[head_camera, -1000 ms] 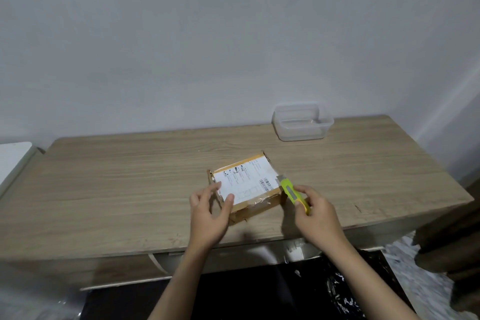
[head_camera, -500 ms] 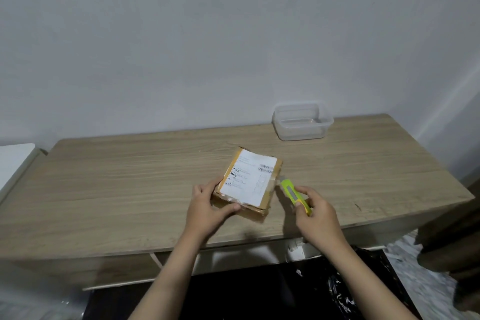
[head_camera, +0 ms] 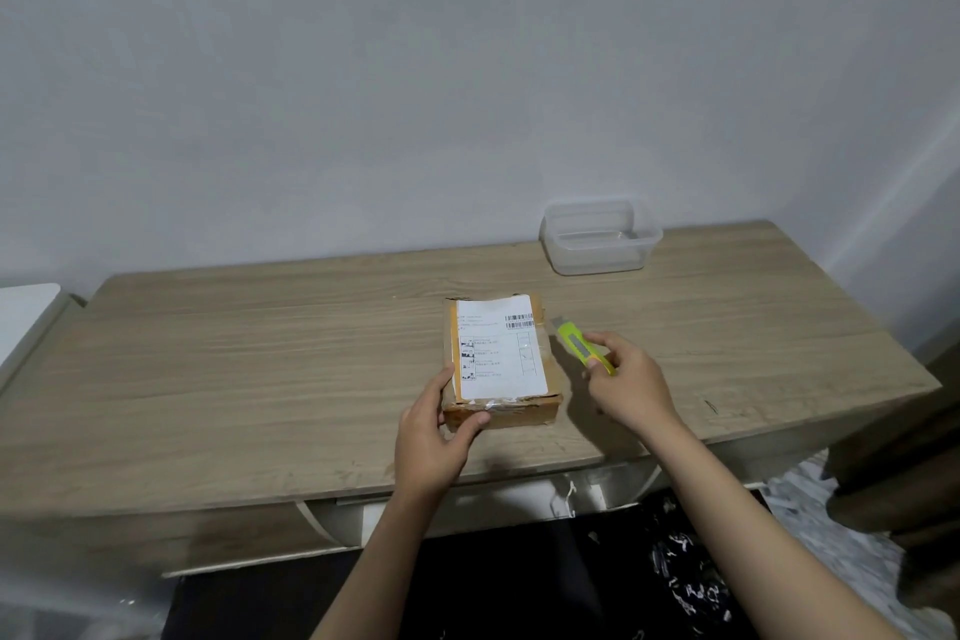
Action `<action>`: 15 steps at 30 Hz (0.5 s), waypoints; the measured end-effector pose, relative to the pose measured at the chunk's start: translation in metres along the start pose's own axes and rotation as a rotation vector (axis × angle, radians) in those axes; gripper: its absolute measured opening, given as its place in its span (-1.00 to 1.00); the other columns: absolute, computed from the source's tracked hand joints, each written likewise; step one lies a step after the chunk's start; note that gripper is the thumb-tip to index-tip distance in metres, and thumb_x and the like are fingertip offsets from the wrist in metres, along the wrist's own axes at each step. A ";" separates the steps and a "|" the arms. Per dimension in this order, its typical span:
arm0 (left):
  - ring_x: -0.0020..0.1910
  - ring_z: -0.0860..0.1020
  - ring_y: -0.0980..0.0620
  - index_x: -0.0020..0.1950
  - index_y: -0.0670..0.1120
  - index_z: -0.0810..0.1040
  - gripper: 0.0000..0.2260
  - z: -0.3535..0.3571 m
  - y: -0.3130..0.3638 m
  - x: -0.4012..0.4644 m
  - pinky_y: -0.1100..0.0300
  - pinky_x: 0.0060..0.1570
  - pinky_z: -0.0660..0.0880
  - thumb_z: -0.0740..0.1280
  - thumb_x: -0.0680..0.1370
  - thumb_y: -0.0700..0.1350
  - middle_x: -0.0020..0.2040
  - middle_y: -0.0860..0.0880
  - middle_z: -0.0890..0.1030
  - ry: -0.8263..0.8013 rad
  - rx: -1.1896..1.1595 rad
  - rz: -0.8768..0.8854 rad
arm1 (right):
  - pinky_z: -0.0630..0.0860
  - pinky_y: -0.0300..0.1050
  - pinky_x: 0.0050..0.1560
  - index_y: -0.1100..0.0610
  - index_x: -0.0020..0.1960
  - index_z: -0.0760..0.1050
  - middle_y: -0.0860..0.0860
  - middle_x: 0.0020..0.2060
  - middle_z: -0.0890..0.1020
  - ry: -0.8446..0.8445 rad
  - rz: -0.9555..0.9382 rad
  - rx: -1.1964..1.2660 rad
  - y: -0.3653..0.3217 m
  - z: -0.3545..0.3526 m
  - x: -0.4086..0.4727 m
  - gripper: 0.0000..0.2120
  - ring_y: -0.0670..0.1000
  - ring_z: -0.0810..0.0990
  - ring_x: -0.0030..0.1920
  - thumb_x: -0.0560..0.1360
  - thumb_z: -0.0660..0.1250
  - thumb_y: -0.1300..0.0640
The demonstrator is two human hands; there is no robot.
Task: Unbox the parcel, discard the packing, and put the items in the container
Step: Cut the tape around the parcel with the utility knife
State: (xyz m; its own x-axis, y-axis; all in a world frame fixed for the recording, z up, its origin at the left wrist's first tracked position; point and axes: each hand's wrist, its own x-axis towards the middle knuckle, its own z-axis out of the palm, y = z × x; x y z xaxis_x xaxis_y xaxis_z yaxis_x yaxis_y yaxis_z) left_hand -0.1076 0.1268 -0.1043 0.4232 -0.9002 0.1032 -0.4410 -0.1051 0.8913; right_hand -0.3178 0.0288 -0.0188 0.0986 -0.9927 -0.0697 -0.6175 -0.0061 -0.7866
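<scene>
Black plastic bag [head_camera: 519,582] lowest in view, below the near edge of the wooden table [head_camera: 260,379] and nearer than the parcel. White drawer front just under that edge.

On the table, near its front edge: brown cardboard parcel [head_camera: 501,364], lying flat, still taped shut, white shipping label [head_camera: 501,346] facing up with barcodes at its far right corner. Clear tape crinkled along the near edge of the parcel.

At the near left corner of the parcel: left hand [head_camera: 434,437], thumb on the near face, fingers curled up the left side, gripping that corner.

Just right of the parcel: right hand [head_camera: 631,387], fingers and thumb pinched around a yellow-green utility knife [head_camera: 584,347]. Knife tip pointing toward the parcel's far right edge, very close to it; contact not clear from this angle.

Beyond the parcel and to its right, well apart from it, at the table's back edge against the wall [head_camera: 467,68]: clear plastic container [head_camera: 600,237], lidless, nothing visible inside.

Far left of the parcel, past the table's end: white surface [head_camera: 23,314].
</scene>
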 end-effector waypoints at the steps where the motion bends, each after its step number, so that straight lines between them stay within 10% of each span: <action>1: 0.06 0.55 0.00 0.32 0.34 0.31 -0.40 0.001 0.000 -0.001 0.06 0.04 0.54 0.41 0.31 0.20 0.17 0.18 0.58 0.007 -0.003 0.002 | 0.59 0.00 -0.10 -0.04 0.23 0.51 0.08 -0.04 0.66 0.000 0.010 0.006 0.000 0.001 0.003 -0.64 0.11 0.59 -0.19 0.47 0.25 0.20; 15: 0.09 0.44 0.13 0.35 0.24 0.32 -0.40 0.004 -0.002 -0.003 0.26 0.01 0.43 0.37 0.32 0.23 0.13 0.34 0.44 0.078 0.060 0.088 | 0.48 -0.26 -0.39 -0.04 0.22 0.52 0.07 -0.15 0.64 -0.094 0.027 0.097 0.005 0.006 0.015 -0.67 -0.17 0.50 -0.43 0.51 0.26 0.24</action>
State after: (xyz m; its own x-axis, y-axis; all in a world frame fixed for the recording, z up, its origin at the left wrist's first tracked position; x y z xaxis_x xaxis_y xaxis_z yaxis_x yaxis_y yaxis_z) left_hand -0.1115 0.1273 -0.1079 0.4404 -0.8715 0.2157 -0.5245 -0.0547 0.8497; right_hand -0.3153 0.0150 -0.0274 0.1587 -0.9765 -0.1455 -0.5427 0.0368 -0.8391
